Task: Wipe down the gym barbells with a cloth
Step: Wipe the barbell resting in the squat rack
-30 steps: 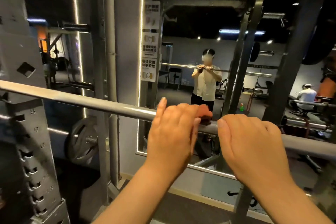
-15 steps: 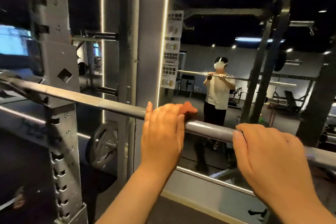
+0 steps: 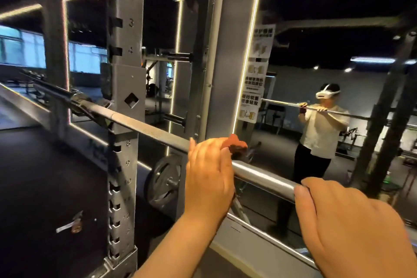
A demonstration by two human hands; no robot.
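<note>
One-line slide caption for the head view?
Left hand wraps a reddish cloth around the racked barbell; right hand grips it.

1. A long silver steel barbell (image 3: 146, 130) rests across a grey perforated metal rack upright (image 3: 126, 74) and slants from upper left to lower right.
2. The left hand (image 3: 208, 178) curls over the bar and presses a small rust-red cloth (image 3: 237, 143) onto it. The cloth pokes out past the fingers.
3. The right hand (image 3: 352, 228) grips the bar further right, apart from the left.
4. A dark round weight plate (image 3: 164, 184) sits low behind the upright, beside a wall mirror (image 3: 293, 79) with a white paper sign (image 3: 256, 88) on it.
</note>
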